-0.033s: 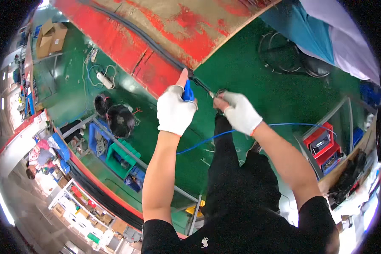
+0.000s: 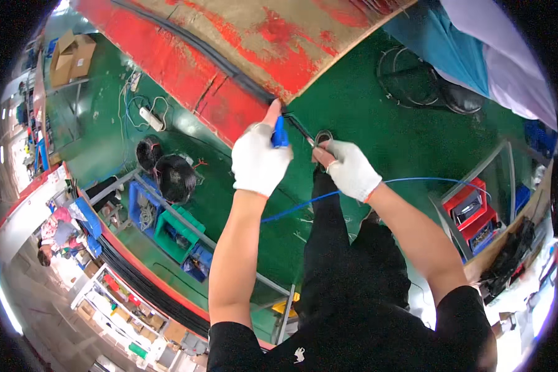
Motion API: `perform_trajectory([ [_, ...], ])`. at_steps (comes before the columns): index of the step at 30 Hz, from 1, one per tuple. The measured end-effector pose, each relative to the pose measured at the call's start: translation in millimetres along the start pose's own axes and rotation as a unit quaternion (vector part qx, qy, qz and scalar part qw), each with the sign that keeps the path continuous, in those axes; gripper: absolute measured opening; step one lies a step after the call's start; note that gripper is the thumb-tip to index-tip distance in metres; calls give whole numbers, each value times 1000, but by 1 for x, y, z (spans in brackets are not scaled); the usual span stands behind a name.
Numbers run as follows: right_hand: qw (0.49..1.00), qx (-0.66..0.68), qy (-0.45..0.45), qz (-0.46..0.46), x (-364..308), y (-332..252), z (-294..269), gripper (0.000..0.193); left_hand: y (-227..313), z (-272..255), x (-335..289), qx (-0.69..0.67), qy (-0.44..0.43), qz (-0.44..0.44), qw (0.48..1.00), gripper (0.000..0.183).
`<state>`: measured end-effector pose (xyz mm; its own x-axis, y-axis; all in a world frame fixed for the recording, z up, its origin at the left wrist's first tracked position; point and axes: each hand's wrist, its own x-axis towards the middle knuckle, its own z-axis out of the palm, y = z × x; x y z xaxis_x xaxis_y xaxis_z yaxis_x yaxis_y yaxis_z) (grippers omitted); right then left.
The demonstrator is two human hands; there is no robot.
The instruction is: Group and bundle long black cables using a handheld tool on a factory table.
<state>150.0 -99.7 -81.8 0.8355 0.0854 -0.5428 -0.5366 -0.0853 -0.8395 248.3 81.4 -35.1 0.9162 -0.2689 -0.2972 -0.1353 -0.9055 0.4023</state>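
Note:
My left hand, in a white glove with bare fingertips, is closed around a blue-handled tool whose kind I cannot make out. Its outstretched finger or thumb touches the end of a black cable bundle at the corner of the worn red table. Thin dark strands run from that end down to my right hand. That hand, gloved alike, pinches the strands' tips, and a dark ring shows just above its fingers. Whether the ring is tape or a tool's loop cannot be told.
A blue hose crosses in front of my legs. Coils of black cable and a white power strip lie on the green floor at left. Blue and green crates stand by a metal frame; red bins are at right.
Both hands have shifted only slightly. The dark ring above my right fingers shows more fully now, and my left hand sits a touch farther right.

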Motion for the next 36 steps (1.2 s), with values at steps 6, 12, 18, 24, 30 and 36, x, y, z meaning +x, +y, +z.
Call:
perform_trajectory([
  [6,999,-24,-8,42,-1,-17,-6,33,-1,-18,5,-22,-37,-1,999,79],
  [12,987,31,-116,103,12,-29,-32,34,10,-48,17,-94,-140,-74,983,81],
  [18,977,31,-193,88,33,-22,-61,41,3,-50,33,-152,-182,-78,968,78],
  [24,986,5,-151,72,55,-21,-43,45,17,-44,25,-112,-160,-96,976,79],
  [30,979,43,-188,60,72,-34,-29,51,12,-33,15,-104,-108,-73,986,79],
  [36,984,66,-154,53,81,-29,-37,50,-1,-35,19,-225,-158,-125,953,81],
])
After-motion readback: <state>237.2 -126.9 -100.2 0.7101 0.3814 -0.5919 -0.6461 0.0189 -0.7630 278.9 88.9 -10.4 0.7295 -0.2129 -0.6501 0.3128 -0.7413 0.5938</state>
